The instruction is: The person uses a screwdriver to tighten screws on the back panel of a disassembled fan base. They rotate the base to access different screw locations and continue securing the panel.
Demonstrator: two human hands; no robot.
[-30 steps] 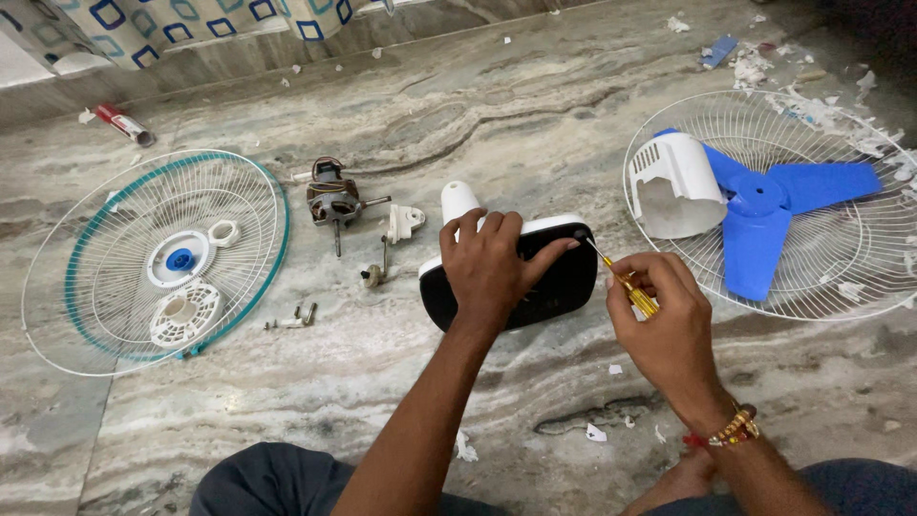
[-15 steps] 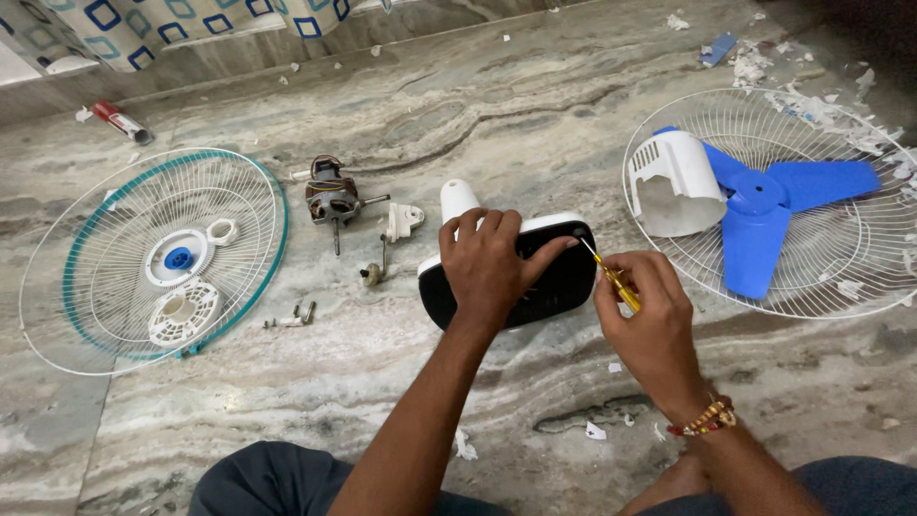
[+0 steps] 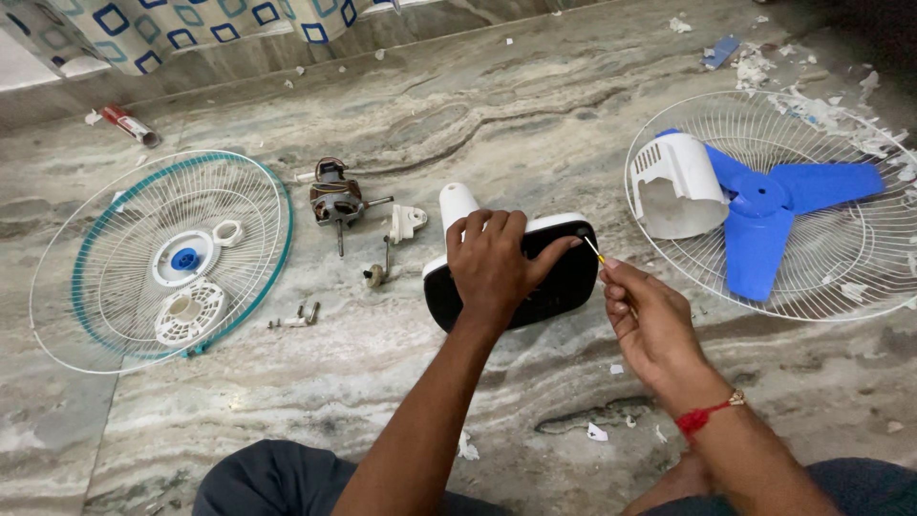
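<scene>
— What are your hands doing?

— Your left hand point(image 3: 492, 263) is spread over the top of the black-and-white fan base point(image 3: 516, 277), fingers clamped across it, pinning it to the floor point(image 3: 535, 124) near the middle. Your right hand point(image 3: 650, 320) is pinched closed around a thin screwdriver point(image 3: 594, 251), its tip touching the base's right end.

— And around them?

— Just left of the base lie a small white bracket point(image 3: 406, 222) and the bare motor point(image 3: 336, 199). Toward the floor's left edge sits a teal-rimmed fan guard point(image 3: 115, 315) with small white parts on it. Toward the right edge, another white guard point(image 3: 860, 268) carries the blue blade point(image 3: 764, 205) and a white motor cover point(image 3: 673, 186).
</scene>
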